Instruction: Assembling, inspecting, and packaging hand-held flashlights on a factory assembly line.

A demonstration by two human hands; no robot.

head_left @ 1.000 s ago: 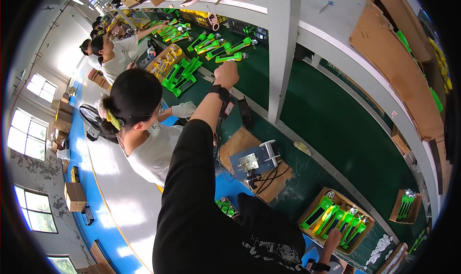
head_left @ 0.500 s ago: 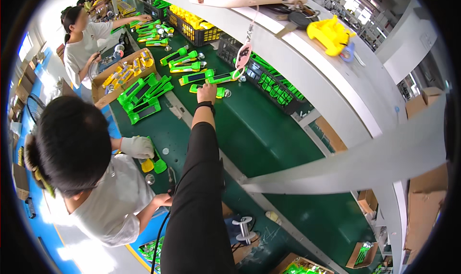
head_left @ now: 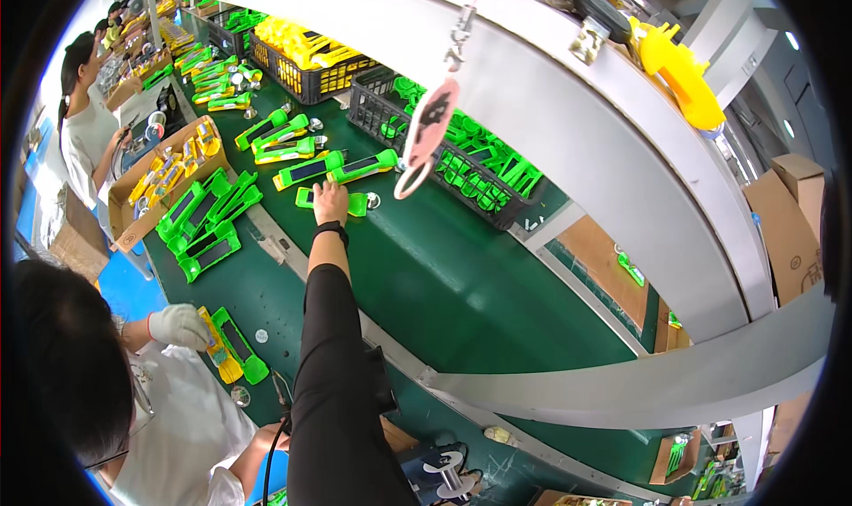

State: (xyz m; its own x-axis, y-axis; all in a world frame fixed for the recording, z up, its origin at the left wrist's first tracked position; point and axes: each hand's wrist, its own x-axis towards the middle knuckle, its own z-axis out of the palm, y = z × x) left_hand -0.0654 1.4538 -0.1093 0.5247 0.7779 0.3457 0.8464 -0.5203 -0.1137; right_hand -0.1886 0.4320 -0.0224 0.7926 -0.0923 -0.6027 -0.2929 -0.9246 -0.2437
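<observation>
My left hand [head_left: 330, 203], on a stretched black-sleeved arm with a dark wristband, reaches over the green bench. Its fingers are closed on a green lamp housing [head_left: 358, 204], which sticks out on both sides of the hand and lies on the bench. A round silver reflector [head_left: 373, 201] sits at its right end. Just beyond lie two more green-and-yellow lamp housings with dark panels, the left housing [head_left: 309, 169] and the right housing [head_left: 369, 165]. My right hand is out of view.
A co-worker's gloved hand [head_left: 182, 327] touches yellow and green parts [head_left: 240, 346] at left. Stacked green housings [head_left: 209, 222] and a cardboard box [head_left: 124, 217] lie beyond. Black crates [head_left: 368, 106] line the far side. A grey shelf beam [head_left: 568, 133] and hanging pink tag [head_left: 432, 124] stand right.
The whole view has shifted, so the bench, co-worker and my arm appear farther left and the shelf larger. My left hand stays at the same green lamp housing.
</observation>
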